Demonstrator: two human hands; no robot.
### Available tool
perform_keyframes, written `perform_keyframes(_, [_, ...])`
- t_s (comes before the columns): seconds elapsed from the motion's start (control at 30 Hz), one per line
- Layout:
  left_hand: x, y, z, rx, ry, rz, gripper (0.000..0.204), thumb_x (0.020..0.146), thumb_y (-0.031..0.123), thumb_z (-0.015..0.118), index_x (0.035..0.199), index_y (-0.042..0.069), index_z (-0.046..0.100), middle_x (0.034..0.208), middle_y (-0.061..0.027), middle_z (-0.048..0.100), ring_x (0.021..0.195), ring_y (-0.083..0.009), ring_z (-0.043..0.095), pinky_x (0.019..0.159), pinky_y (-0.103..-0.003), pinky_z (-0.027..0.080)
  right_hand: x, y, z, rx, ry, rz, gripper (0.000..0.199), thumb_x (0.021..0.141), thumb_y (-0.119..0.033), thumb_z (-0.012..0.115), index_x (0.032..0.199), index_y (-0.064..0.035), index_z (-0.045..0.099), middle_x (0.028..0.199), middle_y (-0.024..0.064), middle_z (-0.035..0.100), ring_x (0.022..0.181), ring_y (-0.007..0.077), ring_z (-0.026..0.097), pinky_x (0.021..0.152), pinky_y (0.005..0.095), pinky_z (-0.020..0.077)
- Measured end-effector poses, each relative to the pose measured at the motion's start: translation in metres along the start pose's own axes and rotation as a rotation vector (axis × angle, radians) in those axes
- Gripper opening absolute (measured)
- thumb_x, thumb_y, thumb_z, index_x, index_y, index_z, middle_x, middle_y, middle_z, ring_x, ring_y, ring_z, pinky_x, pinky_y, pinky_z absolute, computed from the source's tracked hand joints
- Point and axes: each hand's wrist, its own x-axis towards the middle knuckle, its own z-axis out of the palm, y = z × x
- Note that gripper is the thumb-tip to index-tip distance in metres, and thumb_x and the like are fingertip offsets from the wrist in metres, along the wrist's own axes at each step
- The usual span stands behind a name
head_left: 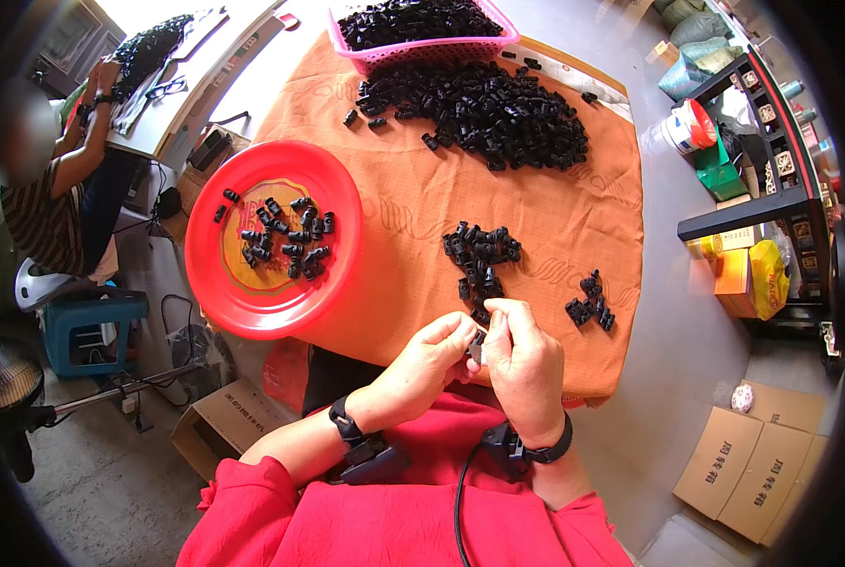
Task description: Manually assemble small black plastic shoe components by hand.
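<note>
My left hand (422,364) and my right hand (526,369) meet at the near edge of an orange cloth-covered table (399,283). Between them is a small dark plastic part (476,348), mostly covered by fingers; the left fingers are closed on it. Thumb and fingers of my right hand are pinched together right beside it, and what they hold is hidden. Just beyond the fingertips lies a small cluster of short black cylindrical plastic parts (479,250). A smaller group of black parts (590,302) sits to the right of my right hand.
A red round tray (340,274) on the left holds several black parts. At the back are a large heap of them (484,113) and a full pink basket (432,52). Another person (54,198) works at a white table, far left. Cardboard boxes (748,468) lie right.
</note>
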Motion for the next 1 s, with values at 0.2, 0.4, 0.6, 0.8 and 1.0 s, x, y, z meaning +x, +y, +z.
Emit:
perform_keyframes(0.2, [0.001,-0.006,-0.002,0.033,0.009,0.024,0.024,0.106,0.03,0.045,0.102,0.009,0.055,0.082,0.0013,0.055,0.074,-0.0081,0.051,0.068,-0.023,0.041,-0.004,-0.003,-0.002,0.005,-0.034,0.076,0.013,0.093,-0.01,0.056,0.104,-0.0053,0.061,0.066,0.0171,0.064,0.06,0.0348,0.065,0.053,0.0451,0.049])
perform_keyframes(0.4, [-0.002,-0.002,0.0,0.043,0.028,0.023,0.022,0.106,0.027,0.045,0.101,0.008,0.055,0.08,0.0002,0.055,0.073,-0.0092,0.05,0.067,-0.023,0.04,-0.005,0.002,-0.005,0.157,0.147,0.08,0.017,0.092,-0.003,0.057,0.108,-0.003,0.061,0.066,0.0151,0.063,0.058,0.0289,0.065,0.053,0.038,0.0505])
perform_keyframes(0.6, [0.0,-0.001,0.002,-0.014,0.035,-0.015,0.022,0.105,0.027,0.045,0.1,0.008,0.056,0.08,-0.0001,0.055,0.072,-0.0098,0.05,0.067,-0.024,0.041,-0.007,0.004,-0.003,0.078,0.064,0.057,0.013,0.092,-0.004,0.059,0.104,-0.0041,0.062,0.065,0.0158,0.062,0.059,0.0297,0.066,0.053,0.0392,0.0501])
perform_keyframes(0.8, [0.0,-0.002,0.0,-0.008,0.017,-0.028,0.023,0.106,0.027,0.044,0.102,0.007,0.056,0.082,0.0,0.056,0.074,-0.0094,0.051,0.068,-0.025,0.042,-0.007,0.005,0.002,0.015,0.055,0.032,0.01,0.092,-0.008,0.06,0.101,-0.0049,0.062,0.066,0.017,0.063,0.062,0.0345,0.066,0.053,0.0434,0.0498])
perform_keyframes(1.0, [0.001,-0.004,-0.001,0.013,-0.01,-0.007,0.024,0.106,0.027,0.043,0.103,0.007,0.056,0.084,0.0004,0.056,0.076,-0.0086,0.05,0.069,-0.024,0.042,-0.006,0.005,0.001,0.011,0.031,0.042,0.01,0.093,-0.01,0.059,0.102,-0.0054,0.062,0.066,0.0175,0.064,0.061,0.0348,0.065,0.053,0.044,0.05])
